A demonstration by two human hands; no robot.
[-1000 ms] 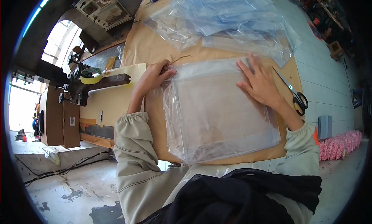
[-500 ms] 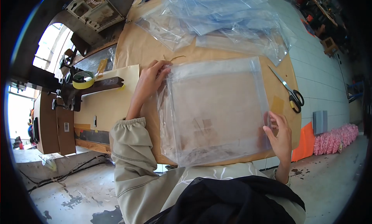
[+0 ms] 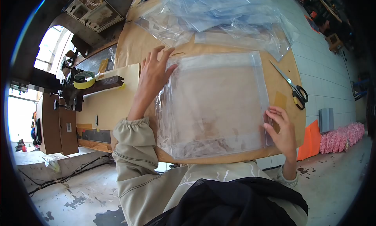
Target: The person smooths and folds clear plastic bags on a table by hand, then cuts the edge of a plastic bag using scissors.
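A clear plastic sheet or bag (image 3: 219,97) lies flat on the brown-covered table (image 3: 137,38), its left side slightly crumpled. My left hand (image 3: 156,71) is over its upper left corner, fingers apart, holding nothing. At the lower right edge of the plastic is my right hand (image 3: 281,128), thumb and fingertips at the edge with a gap between them; whether they grip the plastic is unclear. Scissors (image 3: 293,87) with black handles lie to the right, beside a yellowish strip (image 3: 279,102). A pile of bluish clear plastic (image 3: 231,14) covers the back of the table.
A dark metal machine arm (image 3: 103,85) carrying a yellow tape roll (image 3: 84,82) reaches in from the left. Cardboard boxes (image 3: 51,124) stand beyond it. Right of the table are an orange sheet (image 3: 310,142), a grey block (image 3: 325,120) and a pink bundle (image 3: 342,138).
My left hand has let go of the plastic's upper left corner and opened. Earlier, my right hand moved from the upper right down to the right edge. The plastic has shifted slightly.
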